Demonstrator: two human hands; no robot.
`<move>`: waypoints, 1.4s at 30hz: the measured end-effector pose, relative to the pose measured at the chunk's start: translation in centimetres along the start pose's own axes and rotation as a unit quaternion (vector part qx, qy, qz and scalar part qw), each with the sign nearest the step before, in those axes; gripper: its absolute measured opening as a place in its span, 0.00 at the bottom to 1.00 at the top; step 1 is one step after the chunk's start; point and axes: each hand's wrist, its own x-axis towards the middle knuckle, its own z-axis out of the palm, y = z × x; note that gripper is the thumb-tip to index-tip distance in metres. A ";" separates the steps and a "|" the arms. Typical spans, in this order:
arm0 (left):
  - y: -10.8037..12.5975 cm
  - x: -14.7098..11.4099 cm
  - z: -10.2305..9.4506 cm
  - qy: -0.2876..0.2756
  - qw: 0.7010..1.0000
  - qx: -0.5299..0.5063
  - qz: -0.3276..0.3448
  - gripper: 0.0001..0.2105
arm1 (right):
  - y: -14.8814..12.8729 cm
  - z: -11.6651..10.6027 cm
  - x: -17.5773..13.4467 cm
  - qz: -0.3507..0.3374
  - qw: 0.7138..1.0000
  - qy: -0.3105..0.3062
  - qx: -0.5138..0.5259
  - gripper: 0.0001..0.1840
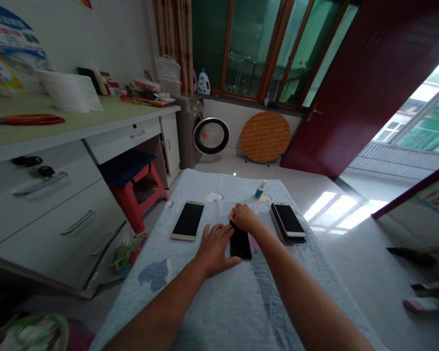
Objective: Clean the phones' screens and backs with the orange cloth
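Note:
A black smartphone [240,245] lies flat on the cloth-covered table in front of me. My left hand [212,249] rests along its left side, fingers spread, with the fingertips at the phone's edge. Over the phone's far end my right hand [243,217] is closed on a small orange piece [232,216], mostly hidden by the fingers; its kind I cannot make out. To the left lies a gold-rimmed smartphone [189,221]. On the right, a white-framed smartphone [288,219] sits on top of a darker one. A small spray bottle [259,190] stands upright beyond my right hand.
A pale blue patterned cloth [190,297] covers the table. To the left are a white drawer desk [62,170] and a red stool [139,195] with a dark seat. Farther back stand an open-doored washing machine [190,131] and a round wooden tabletop [265,136].

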 end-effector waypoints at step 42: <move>-0.5 0.2 0.2 0.004 0.999 0.032 0.011 0.30 | -2.0 -0.2 -14.7 0.096 0.960 0.098 0.245 0.10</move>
